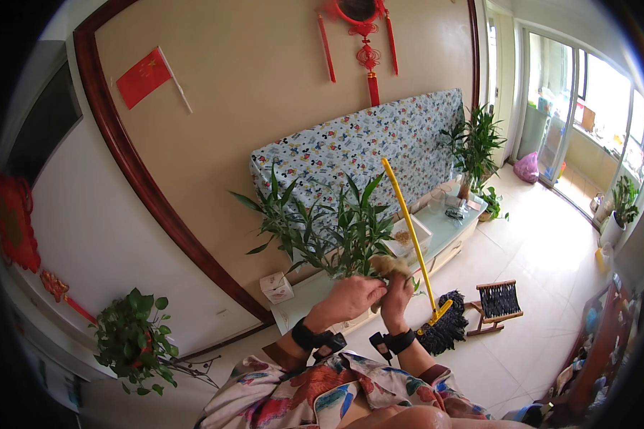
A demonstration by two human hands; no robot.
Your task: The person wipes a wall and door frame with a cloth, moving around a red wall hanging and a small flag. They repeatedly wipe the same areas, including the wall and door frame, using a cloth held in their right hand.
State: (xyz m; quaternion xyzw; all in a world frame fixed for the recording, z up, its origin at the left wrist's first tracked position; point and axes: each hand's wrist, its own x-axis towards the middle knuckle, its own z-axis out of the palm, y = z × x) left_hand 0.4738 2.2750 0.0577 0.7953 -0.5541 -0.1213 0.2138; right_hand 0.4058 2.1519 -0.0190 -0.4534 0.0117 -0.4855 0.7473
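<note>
My right hand (400, 300) grips a tan cloth (389, 265), which bunches above the fingers and also shows below them. Close beside it, my left hand (349, 299) has bent fingers that reach the right hand; whether a leaf or a bit of cloth is pinched there is hidden. Just beyond both hands rises a leafy lucky bamboo plant (349, 241) on a low glass-topped cabinet (308, 300). Both wrists wear black straps with small devices.
A mop with a yellow handle (408, 220) leans against the cabinet, its dark head (448, 327) on the floor near a folding stool (496, 305). A white box (408, 236) and a tissue box (276, 288) stand on the cabinet. At left is a potted pothos (131, 338).
</note>
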